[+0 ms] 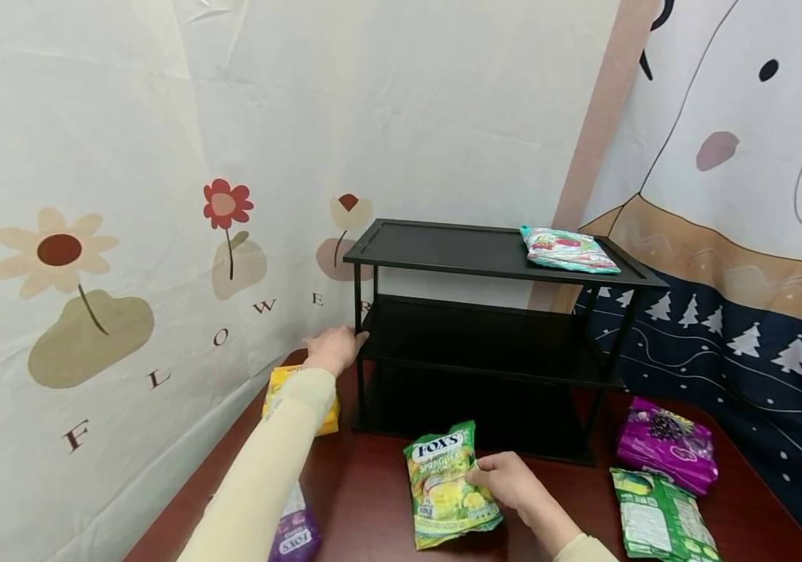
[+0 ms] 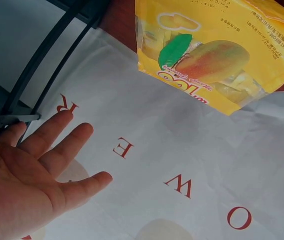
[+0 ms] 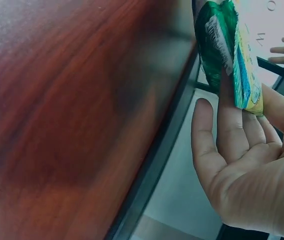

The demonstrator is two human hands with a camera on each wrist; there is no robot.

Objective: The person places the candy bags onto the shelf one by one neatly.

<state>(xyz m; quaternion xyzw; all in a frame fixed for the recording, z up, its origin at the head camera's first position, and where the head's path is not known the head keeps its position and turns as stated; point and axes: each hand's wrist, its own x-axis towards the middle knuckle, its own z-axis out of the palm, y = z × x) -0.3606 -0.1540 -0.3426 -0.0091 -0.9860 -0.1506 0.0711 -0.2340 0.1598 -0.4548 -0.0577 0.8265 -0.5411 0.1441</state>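
My right hand pinches the right edge of a green and yellow Fox's candy bag, held upright in front of the rack. In the right wrist view, the bag sits between thumb and fingers. My left hand reaches to the left post of a black three-tier rack. Seen from the left wrist, the left hand has its fingers extended beside that post. Below the left hand, a yellow mango candy bag is partly hidden by the forearm; its mango print faces the left wrist camera.
A teal and white bag lies on the rack's top right. On the dark red table, a purple grape bag and a green bag lie at right. Another purple Fox's bag lies near the left forearm. A printed cloth hangs behind.
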